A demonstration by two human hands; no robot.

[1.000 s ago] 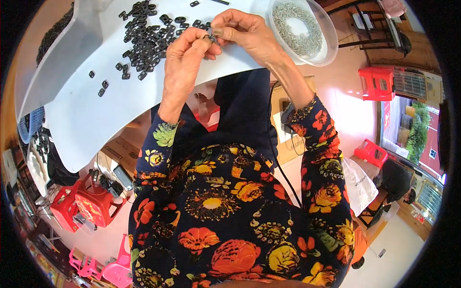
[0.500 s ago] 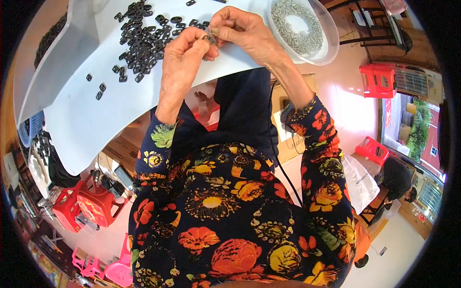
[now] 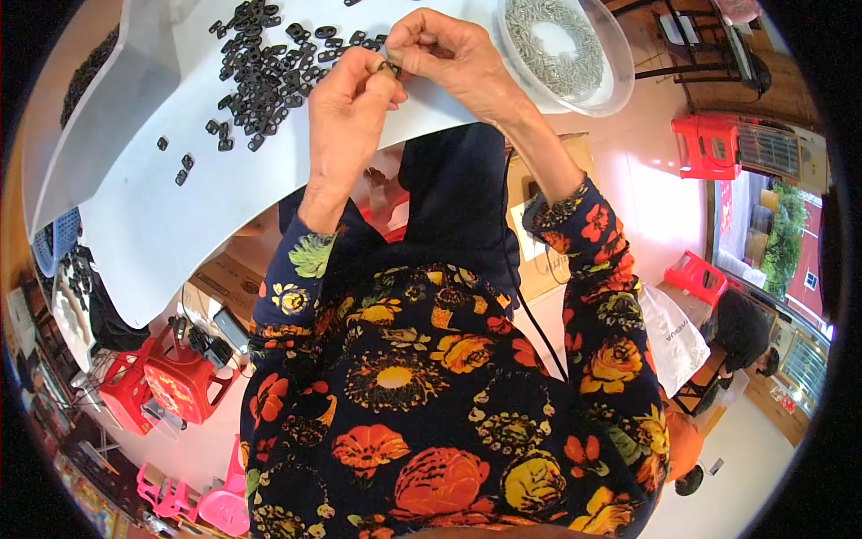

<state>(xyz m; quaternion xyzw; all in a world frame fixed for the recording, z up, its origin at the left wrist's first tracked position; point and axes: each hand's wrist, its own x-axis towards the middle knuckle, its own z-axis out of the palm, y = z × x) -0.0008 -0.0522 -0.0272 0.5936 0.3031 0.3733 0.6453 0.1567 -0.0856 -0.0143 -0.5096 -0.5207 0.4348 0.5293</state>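
Note:
Above the near edge of the white table, my left hand is closed in a pinch on a small black piece, which the fingertips mostly cover. Touching or nearly touching it from the right, my right hand is pinched too; whatever its thumb and finger hold is too small to tell. To the left of my hands lies a loose pile of small black oval pieces with holes. On the right, a round clear plastic tub contains many small silvery metal parts.
The white table has a raised wall along its left side. Red stools stand on the floor at the left, and pink ones below them. A cardboard box is beside my legs. Another person is far right.
Both hands stay together over the table edge and have shifted only slightly, with small finger movements around the black piece. The pile and tub appear marginally shifted with the view.

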